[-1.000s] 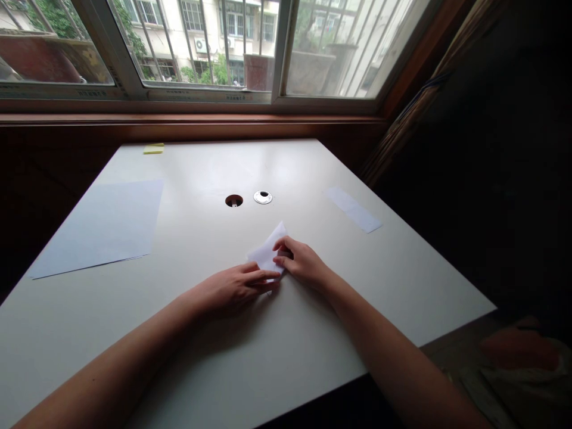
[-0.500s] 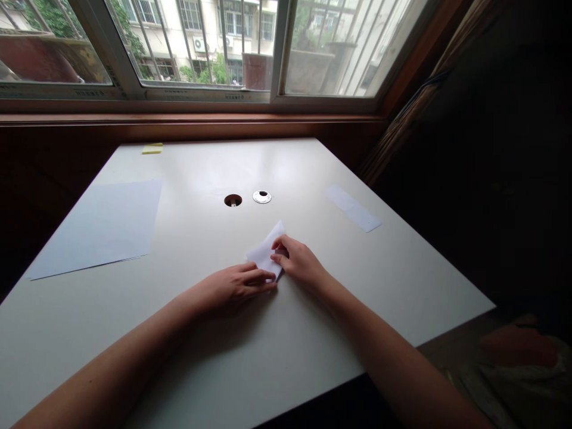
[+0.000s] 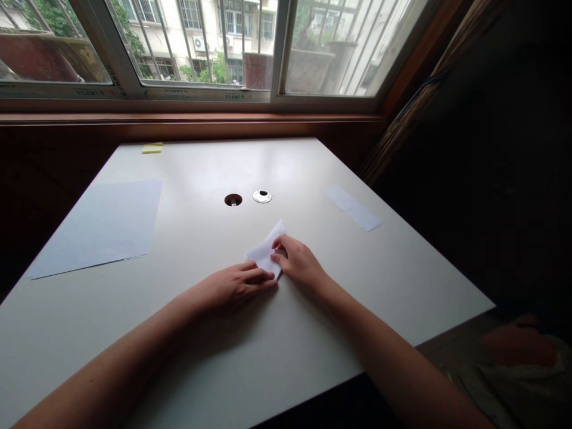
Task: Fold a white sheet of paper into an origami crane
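Observation:
A small piece of folded white paper (image 3: 265, 249) lies on the white table in front of me, one pointed corner facing the window. With its fingers close together, my left hand (image 3: 239, 283) holds down the paper's near edge. My right hand (image 3: 297, 259) pinches the right side between thumb and bent forefinger, where a folded layer shows slightly raised. Both hands partly cover the paper, so the near folds are hidden.
Flat white sheets (image 3: 107, 223) lie at the left of the table (image 3: 201, 369). A creased paper strip (image 3: 353, 208) is on the right. Toward the window are a round cable hole (image 3: 233, 200), its metal cover (image 3: 262, 196) and a yellow sticky-note pad (image 3: 152, 148).
Almost nothing differs. Both hands stay on the folded paper, with only a very slight shift of the left fingers.

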A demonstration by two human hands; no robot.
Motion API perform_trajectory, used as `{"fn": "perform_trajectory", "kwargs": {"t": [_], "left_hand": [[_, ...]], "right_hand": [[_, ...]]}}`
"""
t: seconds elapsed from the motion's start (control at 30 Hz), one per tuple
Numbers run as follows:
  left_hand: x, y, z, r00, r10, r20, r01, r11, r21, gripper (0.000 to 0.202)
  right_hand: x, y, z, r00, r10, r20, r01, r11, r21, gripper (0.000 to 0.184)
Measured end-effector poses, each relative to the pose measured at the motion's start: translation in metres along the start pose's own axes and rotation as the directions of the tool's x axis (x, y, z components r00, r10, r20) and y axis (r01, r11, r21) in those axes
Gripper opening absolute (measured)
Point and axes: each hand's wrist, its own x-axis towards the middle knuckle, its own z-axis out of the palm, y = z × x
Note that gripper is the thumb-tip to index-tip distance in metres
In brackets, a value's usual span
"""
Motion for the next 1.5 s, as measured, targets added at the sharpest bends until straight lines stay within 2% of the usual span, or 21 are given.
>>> {"fn": "perform_trajectory", "kwargs": {"t": [0.3, 0.47, 0.7, 1.0, 1.13, 1.5], "left_hand": [[-0.002, -0.006, 0.011, 0.998, 0.005, -0.058, -0.006, 1.000, -0.020, 0.051], [-0.002, -0.005, 0.009, 0.998, -0.006, -0.068, 0.004, 1.000, -0.030, 0.049], [-0.005, -0.002, -0.001, 0.999, -0.033, 0.007, 0.034, 0.996, -0.078, 0.054], [-0.004, -0.001, -0.007, 1.000, -0.011, -0.001, 0.011, 0.993, -0.118, 0.046], [-0.004, -0.002, -0.006, 1.000, -0.006, -0.014, 0.004, 0.992, -0.128, 0.042], [-0.006, -0.006, 0.002, 1.000, 0.000, 0.008, 0.000, 0.996, -0.090, 0.052]], "right_hand": [[0.000, 0.001, 0.003, 0.999, -0.024, -0.020, 0.024, 1.000, -0.010, 0.009], [0.000, 0.001, 0.002, 0.999, -0.027, -0.022, 0.026, 0.999, -0.022, 0.010], [-0.001, 0.002, 0.003, 0.999, -0.036, -0.014, 0.036, 0.999, -0.026, 0.010], [-0.002, 0.005, 0.004, 0.998, -0.054, -0.024, 0.053, 0.998, -0.030, 0.010], [-0.001, 0.003, 0.003, 0.999, -0.040, -0.015, 0.040, 0.999, -0.026, 0.009], [-0.001, 0.005, 0.004, 0.998, -0.052, -0.037, 0.050, 0.998, -0.035, 0.009]]}}
